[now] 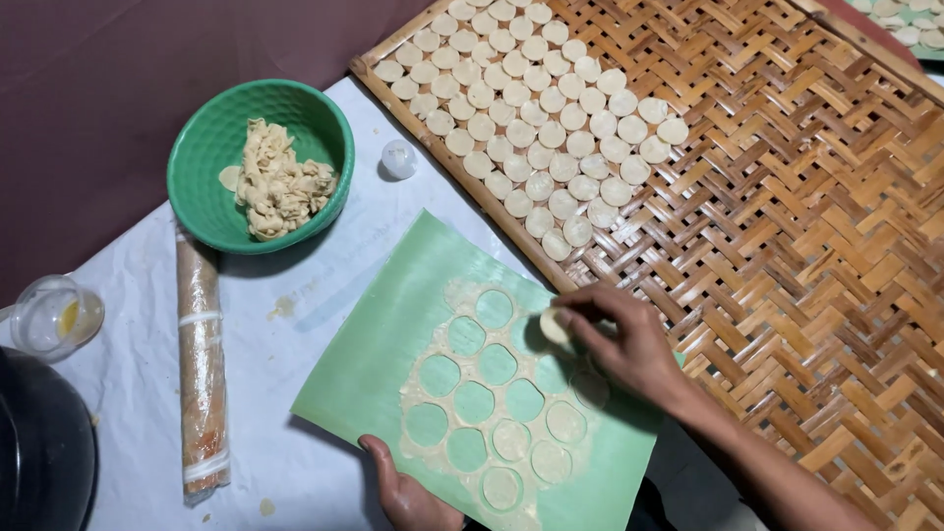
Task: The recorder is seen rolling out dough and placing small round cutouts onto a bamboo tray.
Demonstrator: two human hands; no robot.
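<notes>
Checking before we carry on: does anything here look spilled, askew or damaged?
Nothing serious. A few dough crumbs lie on the white cloth beside the green sheet. The dough rounds sit in tidy rows on the woven tray.

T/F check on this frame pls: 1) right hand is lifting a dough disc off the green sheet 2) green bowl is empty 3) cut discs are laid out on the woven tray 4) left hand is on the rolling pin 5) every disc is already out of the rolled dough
1) The right hand pinches a dough disc over the green sheet. True.
2) False. The green bowl holds a heap of dough scraps.
3) True. Rows of discs lie on the woven tray.
4) False. The left hand presses the sheet's near edge; the wrapped rolling pin lies apart, untouched.
5) False. Several cut discs remain in the rolled dough.
</notes>
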